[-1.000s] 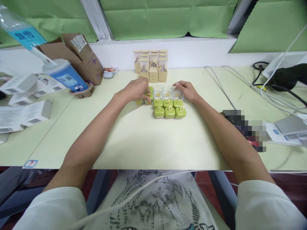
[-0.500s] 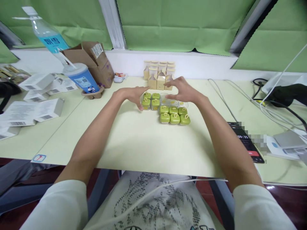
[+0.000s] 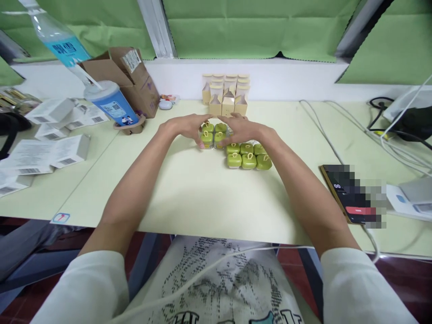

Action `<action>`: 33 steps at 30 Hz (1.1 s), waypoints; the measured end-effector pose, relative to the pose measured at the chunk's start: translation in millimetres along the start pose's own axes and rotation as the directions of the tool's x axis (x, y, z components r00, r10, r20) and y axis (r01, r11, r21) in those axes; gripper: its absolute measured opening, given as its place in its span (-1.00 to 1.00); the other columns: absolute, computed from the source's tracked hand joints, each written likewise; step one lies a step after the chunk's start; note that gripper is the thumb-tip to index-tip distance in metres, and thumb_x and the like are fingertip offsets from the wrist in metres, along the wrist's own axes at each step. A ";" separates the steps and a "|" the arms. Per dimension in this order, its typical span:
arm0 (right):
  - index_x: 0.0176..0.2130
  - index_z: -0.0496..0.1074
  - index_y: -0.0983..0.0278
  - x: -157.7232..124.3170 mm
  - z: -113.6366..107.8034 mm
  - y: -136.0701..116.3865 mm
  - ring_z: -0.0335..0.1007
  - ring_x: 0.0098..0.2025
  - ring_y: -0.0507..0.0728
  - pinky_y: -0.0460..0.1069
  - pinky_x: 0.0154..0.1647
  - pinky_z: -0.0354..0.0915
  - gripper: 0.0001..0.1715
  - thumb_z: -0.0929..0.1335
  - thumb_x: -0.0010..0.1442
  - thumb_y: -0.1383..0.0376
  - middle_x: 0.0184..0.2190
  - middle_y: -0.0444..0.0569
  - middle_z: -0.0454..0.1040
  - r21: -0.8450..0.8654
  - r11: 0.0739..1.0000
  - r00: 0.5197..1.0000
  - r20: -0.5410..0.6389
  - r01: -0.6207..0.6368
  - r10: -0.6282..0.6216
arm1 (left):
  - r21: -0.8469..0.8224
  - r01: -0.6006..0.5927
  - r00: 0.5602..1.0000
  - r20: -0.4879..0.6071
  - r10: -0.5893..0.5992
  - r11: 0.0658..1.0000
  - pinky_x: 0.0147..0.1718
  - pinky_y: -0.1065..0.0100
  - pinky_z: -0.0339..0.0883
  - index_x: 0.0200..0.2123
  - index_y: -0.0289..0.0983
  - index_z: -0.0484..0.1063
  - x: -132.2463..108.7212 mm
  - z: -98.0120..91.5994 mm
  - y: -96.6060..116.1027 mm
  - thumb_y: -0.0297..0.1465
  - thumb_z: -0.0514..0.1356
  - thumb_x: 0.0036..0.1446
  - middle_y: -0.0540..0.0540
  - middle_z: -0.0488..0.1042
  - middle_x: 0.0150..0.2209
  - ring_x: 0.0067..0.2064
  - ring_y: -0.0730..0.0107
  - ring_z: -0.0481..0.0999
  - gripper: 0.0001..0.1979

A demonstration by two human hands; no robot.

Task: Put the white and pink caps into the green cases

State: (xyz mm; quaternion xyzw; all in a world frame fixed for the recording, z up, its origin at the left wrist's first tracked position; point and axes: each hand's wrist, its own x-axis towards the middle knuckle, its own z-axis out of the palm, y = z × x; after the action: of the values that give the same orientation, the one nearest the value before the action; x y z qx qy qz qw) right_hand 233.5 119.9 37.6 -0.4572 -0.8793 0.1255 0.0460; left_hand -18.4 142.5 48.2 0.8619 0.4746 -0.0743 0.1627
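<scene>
Small green square cases with yellow loops on top stand in two clusters. The left cluster of green cases (image 3: 207, 139) sits in clear plastic between my hands. My left hand (image 3: 189, 127) curves round its left side, thumb at the near corner and fingers behind. My right hand (image 3: 243, 129) presses on its right side, covering part of the rightmost cases. Beside it, a second group of green cases (image 3: 249, 160) rests on the table in front of my right hand and wrist. The clear tray behind that group is mostly hidden by my right hand.
Open beige cartons (image 3: 228, 103) stand by the wall. To the left are a brown cardboard box (image 3: 143, 92), a blue cup (image 3: 116, 105), a tilted bottle (image 3: 64, 47) and white boxes (image 3: 30, 155). A phone (image 3: 347, 191) and cables (image 3: 317, 119) lie on the right.
My right hand has moved left and my left hand has closed in, so both now bear on the left cluster of green cases. The view has shifted slightly.
</scene>
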 end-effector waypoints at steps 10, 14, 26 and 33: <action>-0.38 0.66 0.21 -22.6 -26.9 -14.5 0.61 -0.24 0.31 0.20 -0.22 0.47 -0.84 0.64 0.14 0.28 -0.33 0.06 0.67 -0.064 0.998 0.996 0.086 -0.020 0.025 | -0.002 0.007 0.999 -0.033 -0.007 1.000 0.52 0.03 0.22 0.69 -0.05 -0.17 0.9 2.1 7.0 0.06 0.52 -0.16 -0.22 0.17 0.65 0.59 -0.28 0.29 0.46; -0.40 0.60 0.21 -24.3 -34.2 -17.1 0.60 -0.23 0.28 0.17 -0.23 0.43 -0.81 0.62 0.16 0.27 -0.34 0.04 0.64 -0.044 0.999 0.997 0.076 0.017 -0.013 | -0.016 0.023 0.999 -0.039 -0.023 1.000 0.50 0.03 0.24 0.68 -0.10 -0.13 1.4 2.9 6.7 0.04 0.51 -0.15 -0.24 0.20 0.64 0.56 -0.28 0.33 0.43; -0.18 0.44 0.14 -10.7 -21.9 36.8 0.60 -0.22 0.13 0.11 -0.09 0.70 -0.75 0.53 0.20 0.22 -0.19 -0.07 0.52 0.917 0.380 0.906 -0.257 0.119 0.337 | -0.089 -0.178 0.973 -0.162 0.162 0.980 0.62 -0.08 0.04 0.68 -0.16 -0.05 15.8 19.9 9.9 0.25 0.50 -0.19 -0.29 0.05 0.68 0.66 -0.32 0.06 0.49; -0.08 0.58 0.14 1.7 -4.7 45.4 0.59 -0.06 0.20 0.18 0.10 0.63 -0.58 0.64 0.10 0.15 -0.09 -0.03 0.59 0.769 0.599 0.908 -0.388 0.224 0.159 | -0.206 -0.276 0.942 -0.250 0.222 0.939 0.57 -0.04 0.16 0.68 -0.24 -0.07 28.7 39.5 11.3 0.20 0.52 -0.14 -0.32 0.39 0.47 0.55 -0.22 0.22 0.48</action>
State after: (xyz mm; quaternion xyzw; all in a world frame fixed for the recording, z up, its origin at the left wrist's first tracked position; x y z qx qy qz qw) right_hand 269.4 147.1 30.1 -0.3865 -0.7059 0.4038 0.4350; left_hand 7.7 145.8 5.6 0.8923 0.3817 0.1016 0.2186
